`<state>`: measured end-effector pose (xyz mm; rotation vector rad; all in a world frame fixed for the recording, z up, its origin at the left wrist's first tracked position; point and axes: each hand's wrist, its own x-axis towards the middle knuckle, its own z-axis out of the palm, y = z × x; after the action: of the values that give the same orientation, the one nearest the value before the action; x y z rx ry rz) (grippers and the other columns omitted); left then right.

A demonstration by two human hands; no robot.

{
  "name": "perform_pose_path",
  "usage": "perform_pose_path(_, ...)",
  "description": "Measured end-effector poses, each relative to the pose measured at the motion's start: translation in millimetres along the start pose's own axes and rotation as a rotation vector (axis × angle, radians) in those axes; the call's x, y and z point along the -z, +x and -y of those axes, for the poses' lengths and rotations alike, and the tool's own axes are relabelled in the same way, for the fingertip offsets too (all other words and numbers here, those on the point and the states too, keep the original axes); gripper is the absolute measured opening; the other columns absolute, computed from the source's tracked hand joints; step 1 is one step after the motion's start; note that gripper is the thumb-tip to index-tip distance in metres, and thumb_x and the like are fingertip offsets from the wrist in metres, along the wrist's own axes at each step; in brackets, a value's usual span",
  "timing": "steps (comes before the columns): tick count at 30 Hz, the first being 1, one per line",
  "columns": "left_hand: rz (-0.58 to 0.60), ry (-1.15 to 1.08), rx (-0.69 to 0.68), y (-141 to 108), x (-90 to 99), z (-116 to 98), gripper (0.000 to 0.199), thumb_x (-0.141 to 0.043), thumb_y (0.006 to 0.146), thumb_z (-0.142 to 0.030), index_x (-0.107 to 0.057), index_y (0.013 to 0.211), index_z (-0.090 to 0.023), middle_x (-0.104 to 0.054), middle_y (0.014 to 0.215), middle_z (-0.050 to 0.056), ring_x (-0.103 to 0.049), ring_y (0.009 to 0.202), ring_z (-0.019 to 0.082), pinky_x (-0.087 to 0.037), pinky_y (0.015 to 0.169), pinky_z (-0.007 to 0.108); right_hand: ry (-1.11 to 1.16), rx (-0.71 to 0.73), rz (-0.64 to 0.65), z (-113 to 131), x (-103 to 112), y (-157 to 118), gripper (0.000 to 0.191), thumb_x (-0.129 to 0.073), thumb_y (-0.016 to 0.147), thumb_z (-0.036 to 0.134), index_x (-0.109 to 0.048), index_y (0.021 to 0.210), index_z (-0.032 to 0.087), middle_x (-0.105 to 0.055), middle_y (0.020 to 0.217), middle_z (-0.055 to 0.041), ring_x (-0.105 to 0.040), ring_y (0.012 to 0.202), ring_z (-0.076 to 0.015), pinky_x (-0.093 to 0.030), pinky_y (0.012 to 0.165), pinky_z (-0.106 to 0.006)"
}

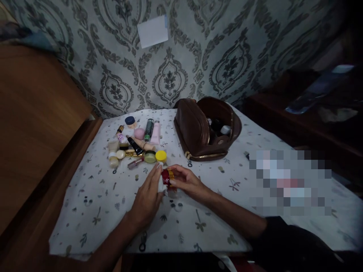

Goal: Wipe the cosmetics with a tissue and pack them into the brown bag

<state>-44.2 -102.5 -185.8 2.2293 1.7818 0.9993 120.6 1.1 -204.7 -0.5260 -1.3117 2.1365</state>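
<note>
Above the middle of the table, my right hand point(189, 183) grips a small red cosmetic jar point(165, 176) with a gold band, lying on its side between my hands. My left hand point(148, 194) presses a white wipe point(161, 186) against the jar's red end; part of the wipe is hidden by the fingers. Just beyond my left fingertips stand a yellow-lidded jar point(160, 155) and a green jar point(150, 156). A lipstick-like tube point(135, 163) lies to their left.
Several cosmetics, among them a pink tube point(155, 133), a pink sponge point(139, 133) and a blue-lidded jar point(130, 122), lie back left. An unzipped brown bag point(193, 126) holding bottles stands back right. A wooden cabinet point(42, 124) borders the table's left.
</note>
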Motion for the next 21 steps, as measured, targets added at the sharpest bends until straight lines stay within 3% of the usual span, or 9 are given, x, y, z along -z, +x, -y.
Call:
perform_pose_path(4,0.073,-0.188,0.304,8.4,5.8,-7.5,0.051,-0.044,0.097,-0.034,-0.04,0.142,-0.012,-0.053,0.142,0.019,-0.052,0.131,0.029,-0.043,0.108,0.047,-0.074,0.07,-0.04,2.1,2.3,-0.4,0.051,-0.086,0.066,0.036,-0.061,0.109,0.024,-0.065,0.102,-0.0014,-0.066,0.081,-0.0126,-0.053,0.07,-0.025)
perform_pose_path(7,0.123,-0.358,0.41,14.3,11.2,-14.6,0.047,-0.043,0.097,-0.044,-0.05,0.132,-0.014,-0.068,0.119,0.014,-0.064,0.108,0.027,-0.049,0.097,0.043,-0.138,0.135,-0.059,4.1,2.7,-1.2,0.053,-0.085,0.067,0.036,-0.06,0.112,0.026,-0.063,0.108,-0.0021,-0.066,0.092,-0.0159,-0.055,0.08,-0.031)
perform_pose_path(10,0.139,-0.533,0.506,15.6,9.8,-18.4,0.045,-0.043,0.096,-0.049,-0.053,0.125,-0.016,-0.071,0.095,0.007,-0.066,0.081,0.021,-0.053,0.08,0.036,-0.241,0.213,-0.076,5.3,1.0,-2.8,0.052,-0.082,0.071,0.037,-0.057,0.116,0.026,-0.064,0.11,-0.0037,-0.066,0.093,-0.0172,-0.056,0.081,-0.033)
perform_pose_path(14,0.114,-0.792,0.563,12.0,0.1,-20.1,0.041,-0.049,0.093,-0.05,-0.051,0.117,-0.017,-0.068,0.101,0.006,-0.064,0.07,0.016,-0.053,0.064,0.029,-0.444,0.369,-0.121,5.4,-2.3,-5.7,0.049,-0.077,0.076,0.035,-0.056,0.119,0.025,-0.063,0.111,-0.0061,-0.063,0.094,-0.0179,-0.055,0.077,-0.031)
perform_pose_path(17,0.014,-0.727,0.587,7.7,-4.1,-22.0,0.035,-0.053,0.09,-0.047,-0.047,0.111,-0.019,-0.063,0.104,0.006,-0.064,0.071,0.016,-0.052,0.06,0.028,-0.616,0.458,-0.19,5.2,-3.8,-7.5,0.046,-0.074,0.077,0.029,-0.058,0.119,0.025,-0.06,0.111,-0.0063,-0.062,0.093,-0.0185,-0.054,0.074,-0.031)
perform_pose_path(21,-0.032,-0.399,0.559,1.7,-2.0,-25.3,0.029,-0.055,0.088,-0.039,-0.045,0.108,-0.021,-0.064,0.096,0.004,-0.065,0.076,0.019,-0.05,0.066,0.03,-0.72,0.492,-0.253,7.0,-5.0,-8.9,0.049,-0.074,0.074,0.028,-0.057,0.12,0.024,-0.06,0.105,-0.0055,-0.061,0.091,-0.0197,-0.053,0.074,-0.031)
